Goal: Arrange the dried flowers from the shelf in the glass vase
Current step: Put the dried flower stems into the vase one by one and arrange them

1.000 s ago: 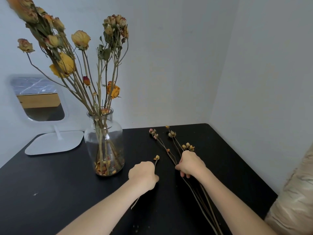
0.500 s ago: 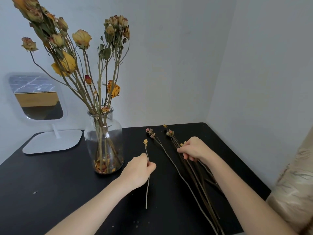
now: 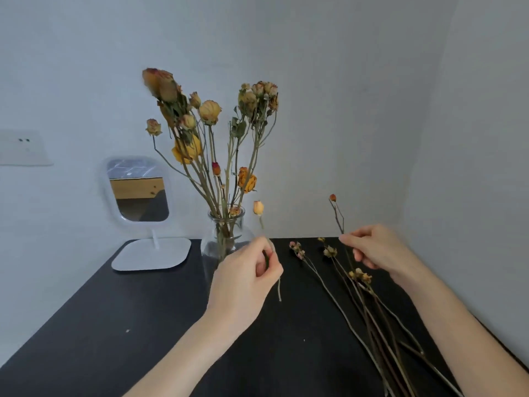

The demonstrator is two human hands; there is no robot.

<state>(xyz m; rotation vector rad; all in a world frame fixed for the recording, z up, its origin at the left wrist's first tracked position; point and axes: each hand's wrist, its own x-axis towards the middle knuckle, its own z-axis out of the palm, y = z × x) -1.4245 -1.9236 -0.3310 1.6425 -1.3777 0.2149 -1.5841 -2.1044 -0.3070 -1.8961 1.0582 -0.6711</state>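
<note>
Each hand pinched on one short stem, left hand, right hand, beside glass vase full of dried roses.

Table top black, w/ a few pale specks. Walls pale grey-blue. Mirror frame & base white. Vase clear glass; its dried flowers yellow-orange, stems olive-brown. Loose stems brown, buds pinkish & tan.
</note>
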